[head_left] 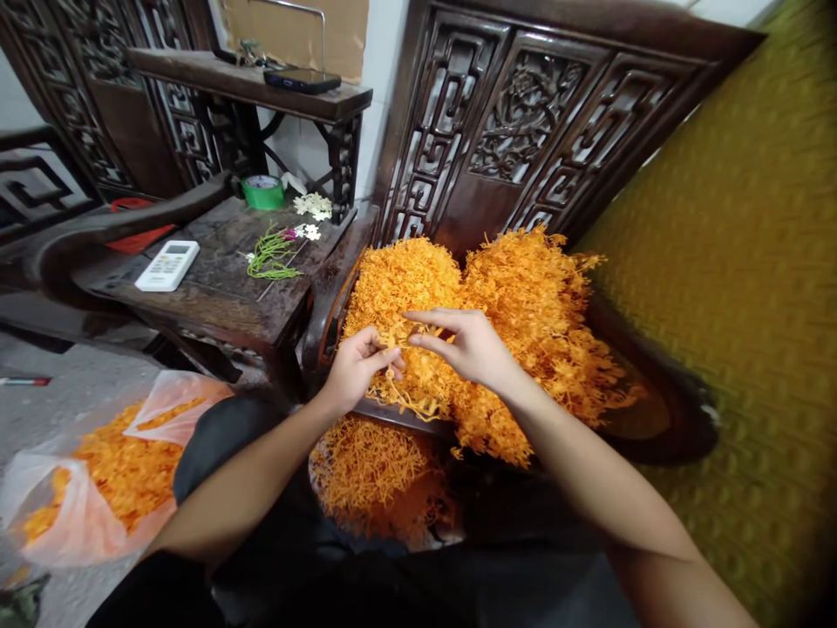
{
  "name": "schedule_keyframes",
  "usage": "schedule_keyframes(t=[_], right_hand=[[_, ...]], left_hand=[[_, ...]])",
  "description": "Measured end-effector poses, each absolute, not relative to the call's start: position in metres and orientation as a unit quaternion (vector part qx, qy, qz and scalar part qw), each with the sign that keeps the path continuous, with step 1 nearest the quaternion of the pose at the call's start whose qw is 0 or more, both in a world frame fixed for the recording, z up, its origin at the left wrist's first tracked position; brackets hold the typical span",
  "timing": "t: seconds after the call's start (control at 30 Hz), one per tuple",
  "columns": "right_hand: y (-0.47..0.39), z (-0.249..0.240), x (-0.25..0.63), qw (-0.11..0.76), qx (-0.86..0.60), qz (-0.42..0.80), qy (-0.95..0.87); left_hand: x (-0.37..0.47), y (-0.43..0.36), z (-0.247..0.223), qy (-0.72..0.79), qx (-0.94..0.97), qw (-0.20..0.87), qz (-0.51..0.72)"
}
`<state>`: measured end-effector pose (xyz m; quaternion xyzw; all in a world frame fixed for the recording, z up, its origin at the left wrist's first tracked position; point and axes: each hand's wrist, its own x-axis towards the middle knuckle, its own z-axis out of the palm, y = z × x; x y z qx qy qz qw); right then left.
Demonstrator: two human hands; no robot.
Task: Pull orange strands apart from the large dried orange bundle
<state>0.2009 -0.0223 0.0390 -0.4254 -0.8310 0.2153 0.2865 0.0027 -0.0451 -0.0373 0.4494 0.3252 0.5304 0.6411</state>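
Observation:
My left hand has its thumb and fingers closed on a thin orange sprig, whose strands hang below the fingertips. My right hand is just to the right, its fingers stretched out and thumb apart, pointing at the left hand's fingertips. Orange bits show between the two hands, but I cannot make out whether the right fingers touch them. Behind and below both hands lies a pile of small orange blossoms. A bushier heap of orange sprigs rises to the right, on the carved wooden chair.
A basin of orange stems is below the chair seat. Left on the floor, a plastic bag contains orange petals. The side table bears a white remote, green tape, green stems and white flowers.

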Motion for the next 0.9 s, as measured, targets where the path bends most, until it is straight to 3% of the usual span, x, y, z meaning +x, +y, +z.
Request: schedule_keyframes(t=[0.13,0.2,0.33,0.47,0.7,0.8,0.9], right_hand=[[-0.03,0.047,0.2,0.262,-0.431,0.07,-0.861],[-0.021,0.049,0.202,0.278,-0.427,0.136,-0.849],[0.031,0.05,0.225,0.367,-0.459,0.383,-0.713],[0.092,0.052,0.263,0.541,-0.489,0.389,-0.563],[0.124,0.035,0.266,0.426,-0.45,0.595,-0.512],[0.135,0.02,0.253,0.442,-0.475,0.567,-0.507],[0.149,0.009,0.242,0.437,-0.557,0.427,-0.562]], left_hand=[[0.007,-0.045,-0.038,0.328,0.448,0.644,0.526],[0.009,-0.045,-0.036,0.334,0.432,0.663,0.513],[0.007,-0.044,-0.035,0.33,0.371,0.72,0.486],[-0.005,-0.041,-0.045,0.334,0.328,0.755,0.459],[-0.009,-0.037,-0.051,0.333,0.311,0.75,0.48],[-0.009,-0.036,-0.046,0.327,0.319,0.744,0.488],[-0.01,-0.035,-0.042,0.319,0.327,0.74,0.494]])
